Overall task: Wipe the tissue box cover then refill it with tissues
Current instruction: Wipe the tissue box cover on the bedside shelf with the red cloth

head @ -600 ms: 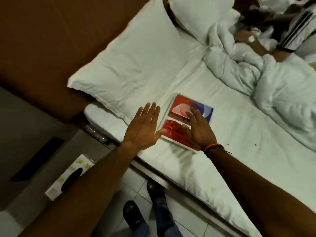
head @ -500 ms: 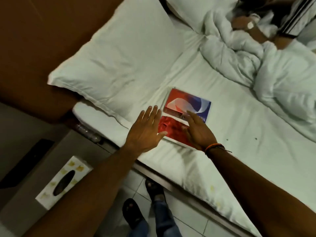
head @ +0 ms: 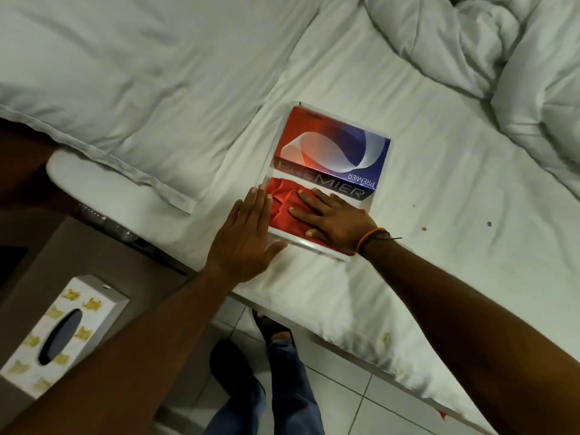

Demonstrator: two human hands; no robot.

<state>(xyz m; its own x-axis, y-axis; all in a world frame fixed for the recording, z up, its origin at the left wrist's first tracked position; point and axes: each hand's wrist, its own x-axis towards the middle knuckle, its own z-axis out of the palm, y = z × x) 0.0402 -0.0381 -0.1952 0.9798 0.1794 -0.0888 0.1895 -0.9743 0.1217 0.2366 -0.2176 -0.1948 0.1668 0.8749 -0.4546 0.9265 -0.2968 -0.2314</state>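
Two flat hands: right hand (head: 332, 222) pressing red cloth (head: 282, 211) on tissue box cover (head: 329, 152), left hand (head: 243, 243) beside.

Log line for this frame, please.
wipe | right hand flat on red cloth | left hand braces clear cover | bed

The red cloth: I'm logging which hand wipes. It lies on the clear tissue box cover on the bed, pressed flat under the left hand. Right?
Not quite. The head view shows the right hand pressing the red cloth flat on the clear tissue box cover on the bed; the left hand rests against the cover's side.
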